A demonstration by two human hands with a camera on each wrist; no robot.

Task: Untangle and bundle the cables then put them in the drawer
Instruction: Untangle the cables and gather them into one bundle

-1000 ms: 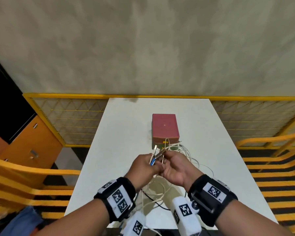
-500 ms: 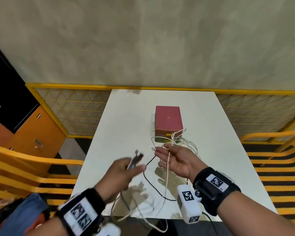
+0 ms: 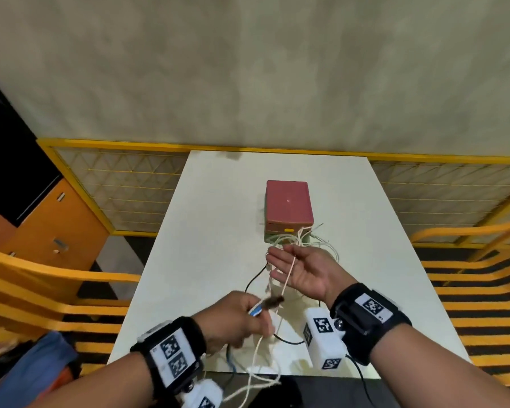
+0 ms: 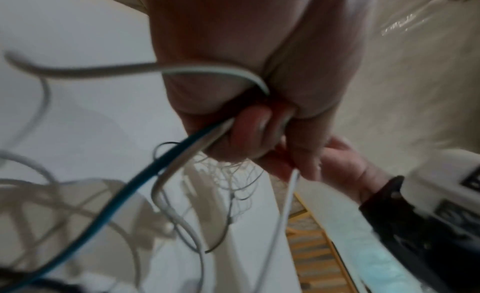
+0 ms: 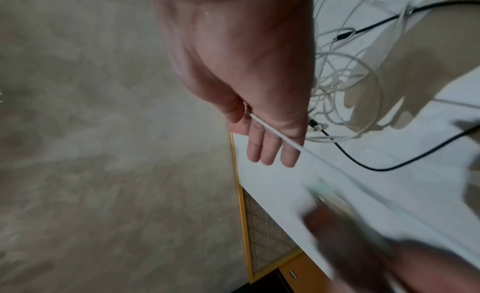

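Where the head view looks down on the white table (image 3: 212, 231), the left hand (image 3: 233, 319) sits at about 7 o'clock from the table's middle, its fingers curled tight round a bunch of cable ends, among them a blue cable (image 3: 255, 311) and a dark plug (image 3: 273, 302). At about 5 o'clock the right hand (image 3: 302, 272) lies palm up with fingers straight and apart; a white cable (image 3: 289, 273) runs across the palm toward the left hand. More cables (image 3: 306, 240) lie tangled on the table at 12 o'clock from the right hand, just before the red box (image 3: 287, 206), whose yellow tab (image 3: 289, 230) faces the person. A black cable (image 3: 253, 282) curves over the table between the hands. White strands hang off the near table edge at 6 o'clock.

Left wrist view: the left hand (image 4: 254, 92) is clamped on the blue cable (image 4: 145, 178) and several white ones, which leave the fist toward 7 o'clock; loose loops are blurred below. The right hand (image 4: 335, 166) shows at 4 o'clock with the white cable (image 4: 285, 207) dropping from it.

Right wrist view: the right hand (image 5: 246, 71) is spread flat, fingers (image 5: 270, 149) straight, with the white cable (image 5: 275, 134) lying across them and running toward 4 o'clock. The tangle (image 5: 345, 82) rests on the table (image 5: 389, 164) at 2 o'clock, crossed by the black cable (image 5: 363, 165). The left hand (image 5: 363, 236) is a blur at 5 o'clock.
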